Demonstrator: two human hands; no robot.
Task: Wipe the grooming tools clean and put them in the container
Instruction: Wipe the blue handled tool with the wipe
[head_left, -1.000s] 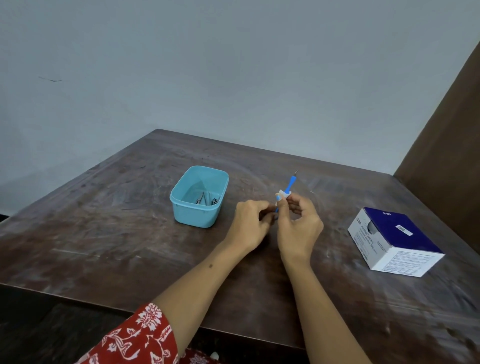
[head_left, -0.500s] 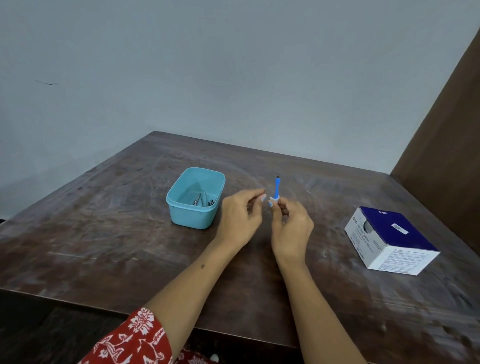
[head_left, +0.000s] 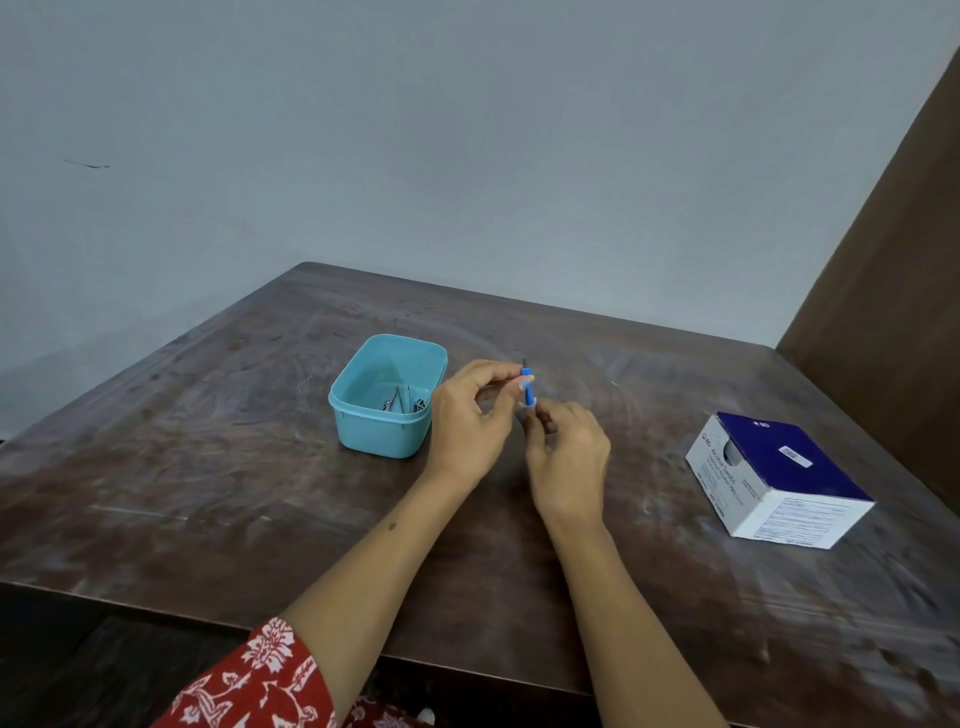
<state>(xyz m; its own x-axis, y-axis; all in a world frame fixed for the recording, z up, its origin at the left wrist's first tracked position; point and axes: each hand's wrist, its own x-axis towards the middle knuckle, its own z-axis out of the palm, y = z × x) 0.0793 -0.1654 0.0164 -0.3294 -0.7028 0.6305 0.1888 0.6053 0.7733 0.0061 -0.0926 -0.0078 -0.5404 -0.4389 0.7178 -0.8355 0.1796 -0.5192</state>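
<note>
Hands (head_left: 519, 431) now both pinch the upright blue tool (head_left: 528, 387), its wipe gone from view.

Dim, even light — soft blur

Box brand: "BD" with a round logo, printed in white on the dark blue top of the box (head_left: 779, 480), at the right of the frame.
Box side, upper line: "BD Alcohol Swabs" in blue on the white face turned toward the frame's centre.
Box side, smaller lines: too small to read.
Box front panel: rows of fine print, unreadable.
Box top sticker: small white label, illegible.
</note>
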